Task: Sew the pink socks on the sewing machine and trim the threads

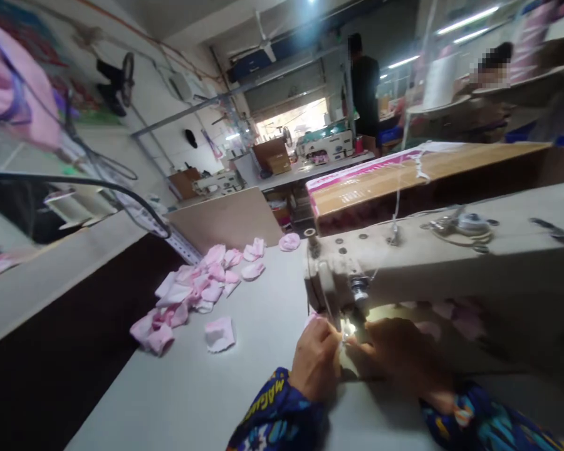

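Observation:
A sewing machine (432, 269) stands at the right, its lamp glowing over the needle area. Just left of the needle, my left hand (314, 360) is closed, with curled fingers on a small pink fabric piece (313, 318) that mostly hides beneath it. From the other side, my right hand (399, 354) reaches under the machine's arm in shadow, its fingertips pressed together close to the presser foot. What those fingertips pinch is too small and dark to make out. One pale pink fabric piece (220, 334) lies flat on the white table (263, 300), left of my hands.
A heap of pink fabric pieces (192, 288) covers the table's far left part, against an upright board (225, 219). Behind the machine stands a cardboard box (423, 172). More pink cloth (460, 316) lies beneath the machine arm. A person (365, 94) stands farther back.

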The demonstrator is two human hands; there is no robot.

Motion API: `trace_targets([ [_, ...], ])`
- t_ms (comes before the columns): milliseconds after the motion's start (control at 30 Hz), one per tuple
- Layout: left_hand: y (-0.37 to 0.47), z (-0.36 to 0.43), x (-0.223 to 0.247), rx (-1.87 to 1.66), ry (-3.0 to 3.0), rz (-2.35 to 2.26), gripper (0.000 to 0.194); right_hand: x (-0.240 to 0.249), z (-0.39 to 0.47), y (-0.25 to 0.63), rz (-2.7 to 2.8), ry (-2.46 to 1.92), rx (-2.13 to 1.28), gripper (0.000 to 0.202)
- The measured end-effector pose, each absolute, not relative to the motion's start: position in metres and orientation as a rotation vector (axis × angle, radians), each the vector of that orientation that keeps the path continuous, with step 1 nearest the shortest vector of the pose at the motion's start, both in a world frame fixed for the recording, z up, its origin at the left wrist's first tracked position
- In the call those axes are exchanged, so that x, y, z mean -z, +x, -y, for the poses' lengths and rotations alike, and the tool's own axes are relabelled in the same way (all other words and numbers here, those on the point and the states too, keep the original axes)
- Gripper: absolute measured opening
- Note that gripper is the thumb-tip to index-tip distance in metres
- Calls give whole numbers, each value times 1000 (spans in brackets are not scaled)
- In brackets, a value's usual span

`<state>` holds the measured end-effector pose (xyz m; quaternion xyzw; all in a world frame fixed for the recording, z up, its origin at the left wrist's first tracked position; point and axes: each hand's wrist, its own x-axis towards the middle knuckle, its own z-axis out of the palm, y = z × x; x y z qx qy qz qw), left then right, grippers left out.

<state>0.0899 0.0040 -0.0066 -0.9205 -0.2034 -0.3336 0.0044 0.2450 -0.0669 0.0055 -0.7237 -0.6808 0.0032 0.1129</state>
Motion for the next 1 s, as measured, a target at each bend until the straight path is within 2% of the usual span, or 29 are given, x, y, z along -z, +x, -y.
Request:
trace_targets([
  [167, 89, -2, 14, 1071, -2877, 613, 23, 4, 67, 247, 2029, -2149, 43, 34],
  [367, 89, 3, 17, 1046, -2928, 655, 34, 4, 65, 247, 2020, -2166, -18, 35],
  [467, 90, 3, 20, 1032, -2902, 632, 32, 3, 65, 247, 2018, -2166, -13, 35],
  [600, 92, -1, 21, 1019, -2876, 661, 26, 4, 67, 247, 1985, -2165, 160, 33],
  [767, 90, -9, 14, 1177, -2947, 627, 26, 8, 64, 247, 1937, -2114, 181, 27],
  [1000, 86, -14, 11, 1315, -3002, 648, 27, 11, 60, 247, 1889, -2110, 141, 30],
])
